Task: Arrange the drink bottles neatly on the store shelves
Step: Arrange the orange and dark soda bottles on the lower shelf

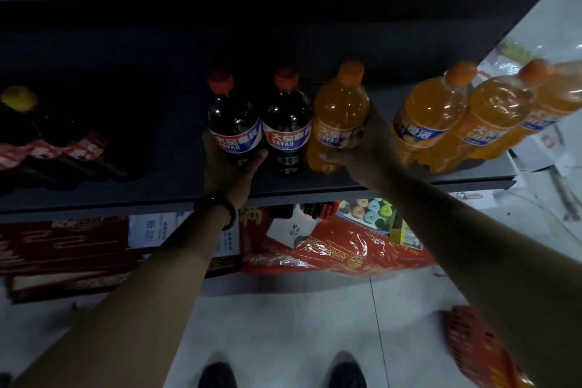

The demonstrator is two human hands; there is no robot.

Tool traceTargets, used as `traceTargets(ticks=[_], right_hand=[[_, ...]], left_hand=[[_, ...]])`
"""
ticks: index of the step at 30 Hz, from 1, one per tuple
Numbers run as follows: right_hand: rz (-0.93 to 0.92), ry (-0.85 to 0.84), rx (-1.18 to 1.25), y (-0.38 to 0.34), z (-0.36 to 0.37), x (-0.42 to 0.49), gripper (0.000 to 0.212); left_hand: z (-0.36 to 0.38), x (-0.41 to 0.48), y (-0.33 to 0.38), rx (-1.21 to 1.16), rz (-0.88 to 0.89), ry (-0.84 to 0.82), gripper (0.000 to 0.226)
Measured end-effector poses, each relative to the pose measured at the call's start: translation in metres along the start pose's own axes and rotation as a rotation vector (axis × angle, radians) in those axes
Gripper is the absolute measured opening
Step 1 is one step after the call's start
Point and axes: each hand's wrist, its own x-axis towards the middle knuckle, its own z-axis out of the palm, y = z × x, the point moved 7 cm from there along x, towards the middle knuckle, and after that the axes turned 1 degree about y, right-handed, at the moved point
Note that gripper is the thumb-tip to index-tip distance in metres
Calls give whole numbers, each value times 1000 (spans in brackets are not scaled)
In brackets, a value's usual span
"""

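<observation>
Two dark cola bottles with red caps stand side by side on the grey shelf [362, 181]. My left hand [228, 167] grips the left cola bottle [233, 116] near its base. The second cola bottle [287, 123] touches it on the right. My right hand [362, 148] grips an orange soda bottle [340, 113] that stands against the second cola bottle. Further right, three more orange soda bottles [431, 116] stand in a row toward the shelf's end.
A dark bottle with a yellow cap [19, 98] and red packaging lie at the shelf's left. Below the shelf are red packaged goods [330, 249] and red boxes [63, 249]. A red mesh basket [478, 343] sits on the white tiled floor at right.
</observation>
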Motion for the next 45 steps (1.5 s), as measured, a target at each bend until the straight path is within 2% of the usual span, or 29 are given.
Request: traceTargets(ticks=[3,5,7,9,10,12,14,16,20,22,23,25,26,28,30,32,35,39,43,45], right_hand=[[-5,-62,83,-1,0,-8,95],[-17,-63,108,5,-3,-24,86],[-6,28,58,14,-13,-48,62],[53,222,-14,28,-38,-73,41],[115,304,-13,36,-51,-84,39],[231,374,38,54,-69,-93,43],[277,361,78,68,-77,-89,48],[304,322,133,79,-80,-76,55],[332,195,117,90,-78,-47,62],[330,166,113,93,-79,-40,55],[328,146,111,96,-77,-37,45],[347,93,128,100,-72,-33,38],[354,66,133,101,-70,-31,38],[346,24,138,99,-68,-27,32],[306,-9,102,94,-66,-22,26],[240,-18,37,84,-61,-16,40],[205,-49,-13,76,-52,-10,58],[203,-79,-45,75,-47,-8,66],[175,-72,-44,76,-53,-14,59],[170,68,-39,86,-72,-25,43]], left_hand=[[2,-1,-6,-16,14,7,101],[1,-10,-23,-30,-85,117,98],[4,-34,-43,30,-253,233,89],[32,-72,-38,84,-269,171,68],[53,-90,-25,110,-199,68,57],[98,-116,11,142,-31,-150,53],[137,-119,32,128,42,-286,56],[167,-110,52,123,45,-344,61],[209,-84,73,79,78,-416,90],[219,-75,78,108,41,-450,89],[222,-76,83,115,33,-468,79],[219,-84,92,104,25,-424,55],[216,-88,92,85,12,-388,51],[210,-98,88,19,4,-361,55],[206,-109,82,-33,21,-376,72],[202,-119,74,-41,21,-374,84],[194,-123,64,-5,39,-349,88],[191,-119,57,-9,-3,-375,87],[193,-124,60,16,-8,-377,81],[194,-122,58,54,-29,-334,75]])
